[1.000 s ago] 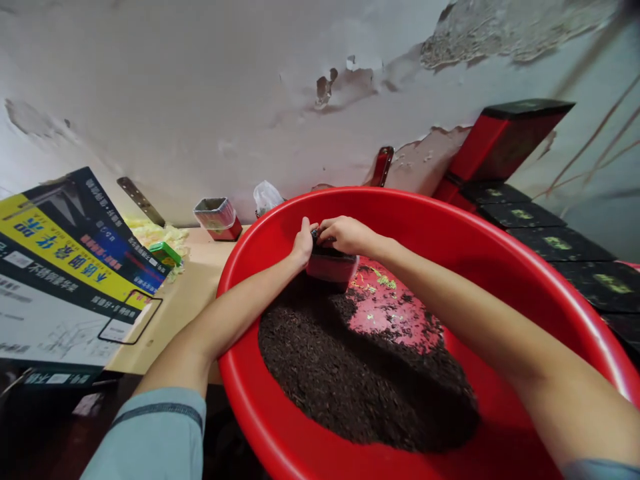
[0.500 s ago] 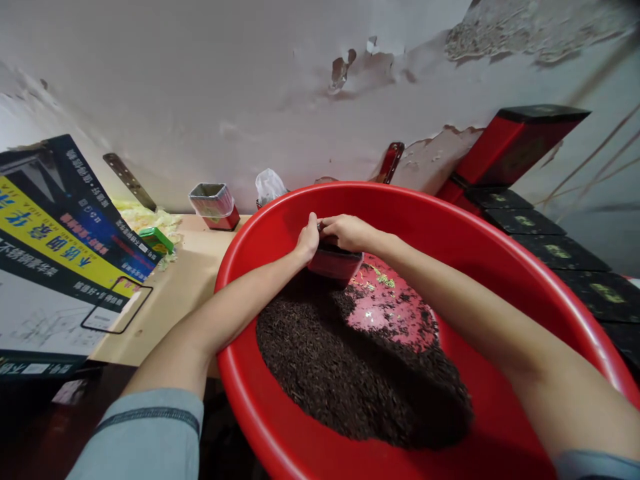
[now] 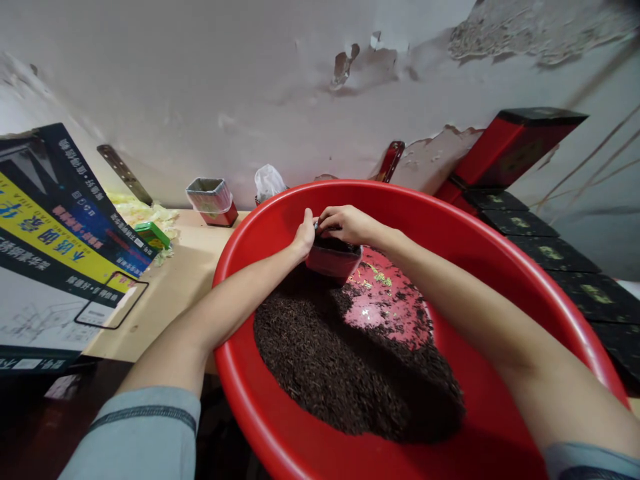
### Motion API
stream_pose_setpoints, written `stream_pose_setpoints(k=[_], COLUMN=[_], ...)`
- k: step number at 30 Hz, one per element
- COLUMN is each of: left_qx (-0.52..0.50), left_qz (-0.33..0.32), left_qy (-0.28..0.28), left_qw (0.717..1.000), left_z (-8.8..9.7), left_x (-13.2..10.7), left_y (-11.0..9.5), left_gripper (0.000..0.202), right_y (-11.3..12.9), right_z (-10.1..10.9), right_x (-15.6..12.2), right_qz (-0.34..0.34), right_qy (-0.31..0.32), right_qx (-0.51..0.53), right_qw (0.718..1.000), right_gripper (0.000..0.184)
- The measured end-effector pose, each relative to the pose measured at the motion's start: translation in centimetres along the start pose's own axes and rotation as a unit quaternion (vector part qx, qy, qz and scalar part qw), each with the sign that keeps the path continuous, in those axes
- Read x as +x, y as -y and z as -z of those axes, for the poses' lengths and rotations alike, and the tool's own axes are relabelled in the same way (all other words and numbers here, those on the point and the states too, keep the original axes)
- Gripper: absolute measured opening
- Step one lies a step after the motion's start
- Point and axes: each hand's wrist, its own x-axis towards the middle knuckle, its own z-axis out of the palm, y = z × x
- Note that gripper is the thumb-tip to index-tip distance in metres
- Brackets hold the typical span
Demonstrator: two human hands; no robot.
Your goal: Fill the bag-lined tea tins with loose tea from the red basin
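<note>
Inside the large red basin [image 3: 505, 267], a small red box [image 3: 333, 265] with a clear plastic bag [image 3: 350, 261] lining it stands at the far side. Dark contents show in its opening. My left hand [image 3: 304, 235] is closed at the box's left rim, thumb up, pinching the bag's edge. Over the back of the opening, my right hand [image 3: 346, 224] has its fingers bent and closed at the bag's edge, close to the left fingertips. Dark dried leaves [image 3: 345, 360], looking like loose tea, are heaped in the basin in front of the box.
A similar lined box [image 3: 213, 201] and a white plastic bag [image 3: 270, 183] stand by the wall. On the left are a printed cardboard carton [image 3: 65, 247] and a green packet [image 3: 153, 235]. Black-lidded red boxes [image 3: 545, 253] line the right, one lying tilted on top.
My right hand has lifted slightly and its fingers have shifted at the bag's edge, so more of the box's opening shows. My left hand stays at the rim. The view has shifted slightly.
</note>
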Motion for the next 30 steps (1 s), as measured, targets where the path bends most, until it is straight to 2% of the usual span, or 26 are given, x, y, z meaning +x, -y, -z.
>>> stream_pose_setpoints(k=[8,10,12,13,14,15,17,18,20,23,26,30], left_qx=[-0.074,-0.084,-0.076,-0.067,-0.056,-0.048,-0.042,-0.043,-0.053,-0.075,-0.095,-0.103], left_qz=[0.057,0.069,0.071,0.066,0.058,0.051,0.037,0.031,0.021,0.004,-0.012,-0.028], left_qy=[-0.024,-0.031,-0.049,-0.059,-0.067,-0.073,-0.074,-0.072,-0.072,-0.080,-0.079,-0.076], left_qw=[0.995,0.994,0.993,0.994,0.994,0.995,0.996,0.996,0.996,0.994,0.992,0.991], left_z=[-0.4,-0.2,0.3,0.6,1.0,1.5,2.4,2.8,3.6,4.5,5.1,5.4], left_x=[-0.9,-1.1,-1.3,-1.4,-1.4,-1.5,-1.7,-1.7,-1.8,-1.8,-1.6,-1.3], left_y=[-1.5,-2.4,-3.7,-4.4,-5.1,-5.7,-6.8,-7.2,-7.8,-8.4,-8.8,-9.1], left_gripper=[0.072,0.071,0.068,0.067,0.066,0.065,0.064,0.063,0.062,0.062,0.061,0.057], right_y=[-0.1,0.8,2.5,3.5,4.6,5.6,7.2,7.7,8.3,8.6,8.7,8.4], right_z=[-0.1,0.0,-0.5,-1.2,-2.2,-3.5,-7.1,-9.0,-12.8,-16.8,-18.3,-18.2], right_x=[0.6,-0.1,-1.5,-2.4,-3.5,-4.6,-6.9,-8.0,-9.5,-10.4,-10.0,-9.0], right_qz=[0.018,0.023,0.030,0.037,0.044,0.061,0.066,0.039,-0.091,-0.226,-0.257,-0.215], right_qy=[0.011,-0.040,-0.140,-0.176,-0.187,-0.161,-0.054,-0.012,0.030,0.025,-0.030,-0.068], right_qx=[-0.059,-0.081,-0.078,-0.063,-0.042,-0.020,-0.012,-0.021,-0.043,-0.038,0.007,0.098], right_qw=[0.998,0.996,0.987,0.982,0.981,0.985,0.996,0.999,0.995,0.973,0.966,0.969], right_gripper=[0.019,0.018,0.019,0.023,0.026,0.030,0.038,0.046,0.057,0.060,0.052,0.039])
